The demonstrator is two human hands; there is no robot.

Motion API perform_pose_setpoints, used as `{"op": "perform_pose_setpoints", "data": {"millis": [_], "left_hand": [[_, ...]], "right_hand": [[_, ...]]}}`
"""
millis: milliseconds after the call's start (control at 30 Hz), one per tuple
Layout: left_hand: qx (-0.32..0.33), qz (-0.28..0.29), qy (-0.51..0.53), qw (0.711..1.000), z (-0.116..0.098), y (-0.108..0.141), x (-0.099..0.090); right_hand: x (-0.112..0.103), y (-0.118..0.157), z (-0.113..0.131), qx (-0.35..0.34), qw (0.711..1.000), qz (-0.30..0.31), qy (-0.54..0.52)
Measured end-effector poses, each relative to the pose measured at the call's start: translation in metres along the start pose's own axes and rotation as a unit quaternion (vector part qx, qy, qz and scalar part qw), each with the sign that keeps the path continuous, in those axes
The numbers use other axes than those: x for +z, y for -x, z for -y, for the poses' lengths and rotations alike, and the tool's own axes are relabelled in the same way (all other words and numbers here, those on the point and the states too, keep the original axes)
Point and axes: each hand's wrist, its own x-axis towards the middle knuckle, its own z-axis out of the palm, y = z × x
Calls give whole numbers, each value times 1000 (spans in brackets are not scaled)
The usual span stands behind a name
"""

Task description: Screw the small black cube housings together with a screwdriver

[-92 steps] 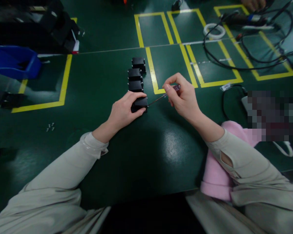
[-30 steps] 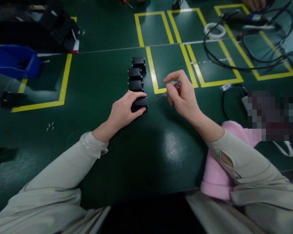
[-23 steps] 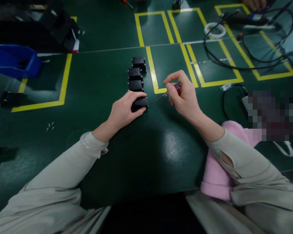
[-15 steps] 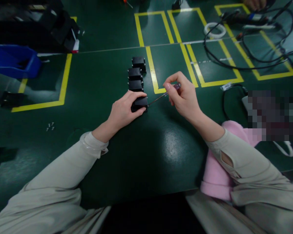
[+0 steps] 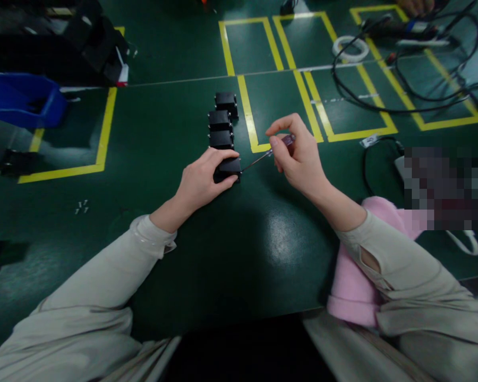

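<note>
In the head view, the left hand (image 5: 201, 178) pinches the nearest black block (image 5: 230, 166), at the middle of the table (image 5: 223, 265), hiding its left part. The right hand (image 5: 300, 159) pinches a screwdriver (image 5: 269, 153), whose handle is partly covered; its tip, at the block's right side, is hard to make out. Far right, another person's hand (image 5: 420, 7) is cut off

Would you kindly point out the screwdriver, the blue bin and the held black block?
Screwdriver (image 5: 269, 153): head view, where shaft meets handle.
Blue bin (image 5: 53, 108): head view, right wall.
Held black block (image 5: 231, 165): head view, top.
</note>
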Motion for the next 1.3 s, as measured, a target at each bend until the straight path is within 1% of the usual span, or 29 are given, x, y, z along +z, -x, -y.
{"op": "perform_pose_setpoints", "data": {"millis": [233, 400, 667, 867, 1033, 1300], "left_hand": [[1, 1, -5, 1000, -1, 0, -1], [-2, 3, -2, 1000, 0, 0, -1], [1, 3, 0, 1000, 0, 0, -1], [2, 3, 2, 1000, 0, 0, -1], [4, -1, 1, 1000, 0, 0, -1], [-1, 1, -2, 1000, 0, 0, -1]], "right_hand": [[0, -1, 1, -3, 1000, -7, 5], [0, 0, 0, -6, 1000, 6, -8], [0, 0, 0, -5, 1000, -6, 0], [0, 0, -1, -6, 1000, 4, -20], [0, -1, 0, -6, 1000, -1, 7], [-1, 0, 0, 3, 1000, 3, 0]]}}
